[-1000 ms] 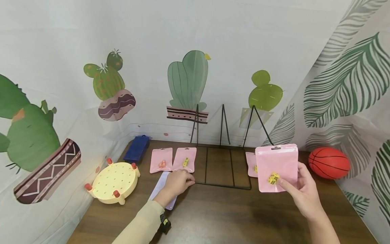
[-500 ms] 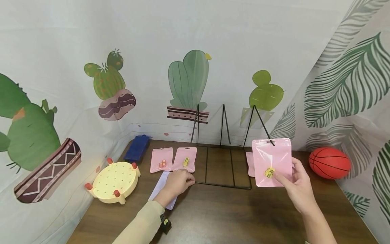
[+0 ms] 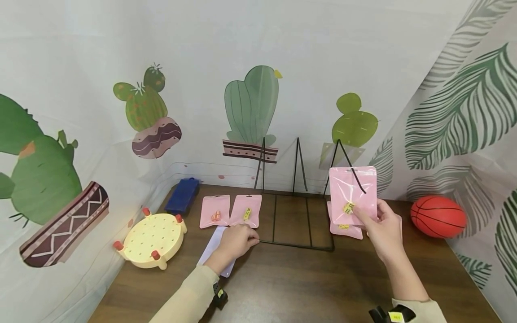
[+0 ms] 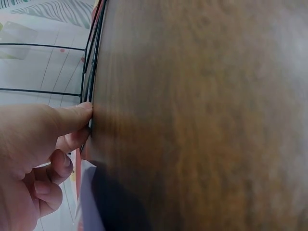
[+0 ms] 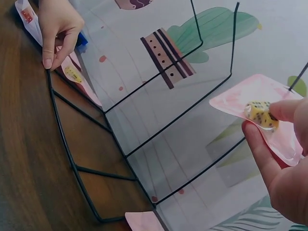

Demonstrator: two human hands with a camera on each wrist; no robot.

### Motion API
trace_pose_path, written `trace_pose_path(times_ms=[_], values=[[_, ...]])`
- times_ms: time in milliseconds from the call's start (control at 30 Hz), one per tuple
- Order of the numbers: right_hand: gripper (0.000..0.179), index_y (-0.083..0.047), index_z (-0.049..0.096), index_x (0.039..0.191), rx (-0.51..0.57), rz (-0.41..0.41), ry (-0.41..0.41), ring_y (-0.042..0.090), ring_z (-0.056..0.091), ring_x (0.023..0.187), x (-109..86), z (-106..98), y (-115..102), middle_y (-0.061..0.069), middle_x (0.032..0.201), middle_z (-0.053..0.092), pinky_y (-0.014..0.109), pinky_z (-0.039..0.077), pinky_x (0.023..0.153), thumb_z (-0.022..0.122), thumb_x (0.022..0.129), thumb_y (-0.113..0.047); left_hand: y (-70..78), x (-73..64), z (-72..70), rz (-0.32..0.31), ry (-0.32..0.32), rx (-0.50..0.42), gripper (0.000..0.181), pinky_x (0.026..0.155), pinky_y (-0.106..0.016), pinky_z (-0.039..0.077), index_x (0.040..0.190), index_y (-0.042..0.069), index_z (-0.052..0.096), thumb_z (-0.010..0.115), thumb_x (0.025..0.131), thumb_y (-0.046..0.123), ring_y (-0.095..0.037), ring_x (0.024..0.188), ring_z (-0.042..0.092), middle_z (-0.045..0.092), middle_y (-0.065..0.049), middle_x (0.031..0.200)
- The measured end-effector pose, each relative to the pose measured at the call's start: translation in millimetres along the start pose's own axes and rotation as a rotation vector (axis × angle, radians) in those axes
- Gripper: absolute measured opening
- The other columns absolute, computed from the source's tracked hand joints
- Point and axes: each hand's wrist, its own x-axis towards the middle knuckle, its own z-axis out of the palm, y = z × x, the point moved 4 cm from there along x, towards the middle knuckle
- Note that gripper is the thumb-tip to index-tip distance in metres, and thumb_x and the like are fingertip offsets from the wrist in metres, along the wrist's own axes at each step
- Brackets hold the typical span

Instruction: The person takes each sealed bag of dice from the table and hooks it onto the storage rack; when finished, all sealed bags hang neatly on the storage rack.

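In the head view my right hand (image 3: 381, 229) pinches a pink zip pouch (image 3: 359, 181) with yellow dice (image 3: 349, 207) inside, held up at the rightmost prong of a black wire display rack (image 3: 309, 224). That prong crosses the pouch's front face from its top edge, by the hang hole. The right wrist view shows thumb and finger on either side of the yellow dice (image 5: 262, 114). My left hand (image 3: 236, 242) pinches the front left of the rack's base wire, also seen in the left wrist view. Another pink pouch (image 3: 351, 232) lies partly hidden behind my right hand.
Left of the rack lie two pink pouches, one with orange dice (image 3: 216, 216), one with yellow dice (image 3: 247, 214). A lavender pouch (image 3: 210, 248) is partly under my left hand. Further left are a cream pegged stool (image 3: 153, 240) and a blue case (image 3: 182, 196). A red ball (image 3: 438, 216) sits right.
My right hand has carried the pink pouch up, left and away from me onto the right prong's line, uncovering more of the pouch behind. The left hand keeps its place on the rack.
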Motion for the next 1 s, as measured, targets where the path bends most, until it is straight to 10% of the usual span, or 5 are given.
trace_pose_path(times_ms=[433, 1000], values=[[0.025, 0.003, 0.057, 0.116, 0.232, 0.054, 0.002, 0.008, 0.070, 0.081, 48.7, 26.5, 9.8, 0.003, 0.092, 0.066, 0.029, 0.060, 0.072, 0.071, 0.096, -0.003, 0.6, 0.2, 0.8, -0.003, -0.003, 0.002, 0.009, 0.064, -0.038, 0.055, 0.088, 0.026, 0.082, 0.083, 0.088, 0.035, -0.014, 0.087, 0.072, 0.074, 0.012, 0.090], [0.028, -0.003, 0.055, 0.117, 0.181, 0.100, -0.016, 0.009, 0.073, 0.081, 81.6, 36.4, 27.5, 0.006, 0.107, 0.059, 0.027, 0.060, 0.073, 0.072, 0.098, -0.015, 1.3, -0.8, -0.7, 0.004, 0.013, 0.001, 0.008, 0.065, -0.037, 0.056, 0.089, 0.026, 0.082, 0.084, 0.086, 0.033, -0.014, 0.087, 0.072, 0.074, 0.012, 0.090]])
